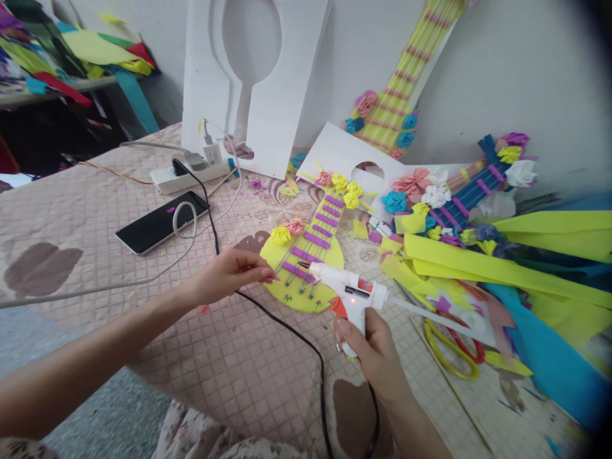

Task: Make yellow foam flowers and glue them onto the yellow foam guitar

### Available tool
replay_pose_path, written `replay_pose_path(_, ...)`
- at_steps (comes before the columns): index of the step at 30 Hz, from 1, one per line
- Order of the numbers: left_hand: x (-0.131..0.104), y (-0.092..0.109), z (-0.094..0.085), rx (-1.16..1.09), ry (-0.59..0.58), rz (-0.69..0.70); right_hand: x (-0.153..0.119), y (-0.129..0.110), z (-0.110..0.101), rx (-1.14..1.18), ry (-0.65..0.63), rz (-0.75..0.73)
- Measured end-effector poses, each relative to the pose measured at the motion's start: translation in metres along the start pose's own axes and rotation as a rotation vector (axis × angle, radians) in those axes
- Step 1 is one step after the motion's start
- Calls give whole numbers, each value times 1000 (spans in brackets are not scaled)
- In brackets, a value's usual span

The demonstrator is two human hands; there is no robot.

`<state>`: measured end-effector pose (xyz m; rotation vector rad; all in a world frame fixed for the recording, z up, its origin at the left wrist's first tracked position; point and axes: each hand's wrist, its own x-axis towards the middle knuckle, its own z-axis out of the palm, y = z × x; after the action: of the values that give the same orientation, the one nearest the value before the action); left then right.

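Note:
My right hand [370, 344] is wrapped round the handle of a white hot glue gun [354, 290] with an orange trigger and a small red light. A glue stick [430, 313] sticks out of its back. Its nozzle points left, over the lower purple strips of a yellow paper guitar [325, 303] lying on the table. That guitar carries purple strips, thin strings and yellow and pink paper flowers [281, 236]. At its left edge, my left hand [243, 271] has its fingertips pinched together; whatever is between them is too small to make out.
A black phone [157, 223] and a power strip [191, 175] lie at the left. The gun's black cord [291, 331] crosses the tablecloth. Scissors [449, 354] and crepe paper strips [497, 264] lie at the right. Behind stand a white cutout board [205, 83] and a blue guitar [473, 191].

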<state>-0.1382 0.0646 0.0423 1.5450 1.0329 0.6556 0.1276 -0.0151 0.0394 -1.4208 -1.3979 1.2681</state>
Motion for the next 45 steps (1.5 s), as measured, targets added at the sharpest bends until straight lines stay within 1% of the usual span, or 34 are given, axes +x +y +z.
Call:
replay_pose_path(4,0,-4,-1,10,40,-15,0,0,-1,-5,7,7)
replay_pose_path(7,1,-8,-2,28,67,19,0,-1,-1,-8,9,4)
replay_pose_path(9,1,-10,-3,80,75,34,0,-1,-1,-6,8,2)
replay_pose_path(12,1,-11,-5,168,44,27,0,0,-1,4,9,6)
replay_pose_path(14,1,-11,-6,170,29,13,0,1,-1,10,6,5)
replay_pose_path(20,0,-16,-10,11,72,-66,1,0,0,6,-24,0)
replay_pose_path(24,2,-22,-14,-101,87,-65,1,-1,0,8,-18,7)
replay_pose_path(27,3,-25,-17,-145,99,-64,1,-2,-1,5,-21,14)
replay_pose_path(30,2,-24,-18,-130,120,-85,0,-1,-1,7,-20,17)
replay_pose_path(34,-1,-18,-19,-142,77,-149,0,-1,0,8,-15,23)
replay_pose_path(36,-2,-16,-19,-189,76,-151,0,-1,1,13,-17,29)
replay_pose_path(38,-2,-16,-19,-240,99,-151,0,-2,1,17,-16,29)
replay_pose_path(42,0,-18,-20,-401,121,-200,1,-4,2,5,-11,22)
replay_pose_path(45,1,-18,-20,-465,135,-201,2,-4,1,-6,-28,23)
